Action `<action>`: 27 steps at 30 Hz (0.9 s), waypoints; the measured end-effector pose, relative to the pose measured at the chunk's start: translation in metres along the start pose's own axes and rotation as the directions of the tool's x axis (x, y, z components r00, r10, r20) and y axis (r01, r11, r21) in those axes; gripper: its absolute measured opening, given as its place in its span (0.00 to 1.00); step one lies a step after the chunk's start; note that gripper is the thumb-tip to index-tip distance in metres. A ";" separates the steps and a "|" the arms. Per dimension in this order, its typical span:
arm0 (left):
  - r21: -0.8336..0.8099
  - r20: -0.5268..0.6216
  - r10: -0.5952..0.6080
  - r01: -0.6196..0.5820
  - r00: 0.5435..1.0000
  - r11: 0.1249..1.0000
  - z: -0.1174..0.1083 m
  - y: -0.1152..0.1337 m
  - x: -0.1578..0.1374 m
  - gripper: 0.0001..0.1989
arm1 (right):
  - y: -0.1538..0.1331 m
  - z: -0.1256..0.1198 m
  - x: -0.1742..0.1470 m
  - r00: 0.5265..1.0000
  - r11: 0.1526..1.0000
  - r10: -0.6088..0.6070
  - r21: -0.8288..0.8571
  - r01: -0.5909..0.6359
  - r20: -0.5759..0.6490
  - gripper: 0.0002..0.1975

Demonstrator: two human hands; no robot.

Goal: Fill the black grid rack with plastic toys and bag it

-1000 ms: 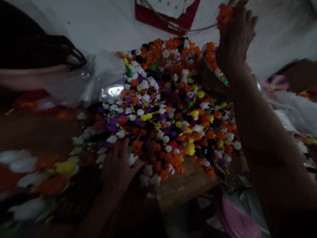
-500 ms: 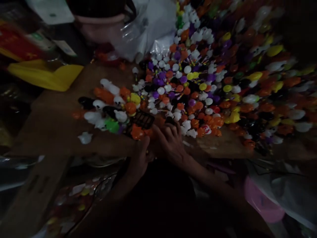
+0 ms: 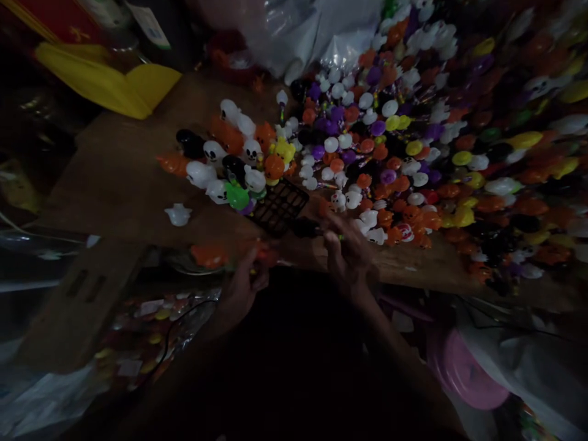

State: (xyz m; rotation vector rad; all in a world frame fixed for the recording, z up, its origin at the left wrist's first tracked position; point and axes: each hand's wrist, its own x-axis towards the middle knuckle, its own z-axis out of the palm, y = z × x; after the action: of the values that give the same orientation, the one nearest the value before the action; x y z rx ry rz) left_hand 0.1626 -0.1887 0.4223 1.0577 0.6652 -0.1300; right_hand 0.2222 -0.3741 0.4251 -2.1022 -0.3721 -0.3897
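In my left hand [image 3: 241,285], the fingers are closed on orange plastic figures [image 3: 209,255] at the table's front edge; motion smears them. My right hand [image 3: 351,257] pinches a black figure [image 3: 303,227] with its bent fingers, and a small yellow-green spot shows by the fingertips. Between and beyond the hands lies a black grid tray [image 3: 279,207] with open cells. Against its left side stands a cluster of Halloween figures, among them a white skull-faced one [image 3: 252,152], a green one [image 3: 236,195] and an orange pumpkin [image 3: 274,166].
A large heap of small Halloween figures [image 3: 340,144], some on patterned stems, covers the right of the wooden table [image 3: 105,177]. One white figure [image 3: 178,214] lies apart at left. Behind are a yellow sheet [image 3: 110,86] and clear plastic bags [image 3: 312,37]. A pink tub [image 3: 468,373] is below right.
My hands have moved apart. The left has drawn orange figures away from the grid tray, toward the front left. The right now pinches a black figure. The view has also shifted.
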 end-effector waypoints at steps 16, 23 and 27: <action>0.341 -0.074 0.068 -0.039 0.995 0.939 -0.037 -0.003 0.014 0.20 | 0.029 0.022 -0.012 0.920 0.849 -0.056 -0.466 0.248 0.388 0.15; 0.352 -0.072 0.138 -0.104 0.988 0.930 -0.041 0.000 0.015 0.20 | 0.014 0.024 -0.007 0.931 0.951 0.159 -0.304 -0.055 0.329 0.07; 0.348 -0.071 0.167 -0.133 0.983 0.928 -0.044 -0.001 0.021 0.21 | 0.001 0.039 0.000 0.934 0.957 0.183 -0.273 -0.098 0.306 0.12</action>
State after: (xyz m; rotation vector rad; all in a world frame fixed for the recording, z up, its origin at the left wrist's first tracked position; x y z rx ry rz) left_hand 0.1590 -0.1477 0.3959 1.4548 0.6627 -0.0605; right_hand 0.2279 -0.3418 0.4044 -2.4362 -0.3751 0.0056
